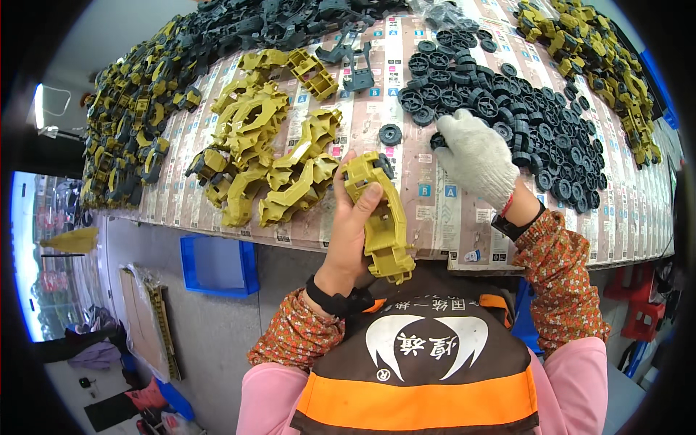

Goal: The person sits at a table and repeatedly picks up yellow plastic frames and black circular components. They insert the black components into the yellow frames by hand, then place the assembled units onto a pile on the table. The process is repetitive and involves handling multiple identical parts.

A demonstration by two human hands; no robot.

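My bare left hand (349,230) grips a yellow plastic toy vehicle body (386,230), its thumb pressed on the upper part. A dark wheel (385,165) sits at the top end of that body. In a white knitted glove, my right hand (478,158) is at the left edge of a heap of dark toy wheels (500,101). Its fingers are closed around a dark wheel (438,141), mostly covered by the glove. A single loose wheel (390,135) lies on the table between my hands.
Yellow body shells (250,138) are piled left of centre on the paper-covered table (428,217). Yellow-and-dark assembled pieces (138,123) heap at the far left, more yellow pieces (602,65) at the far right. Dark parts (239,29) line the back. A blue bin (219,264) stands below the table edge.
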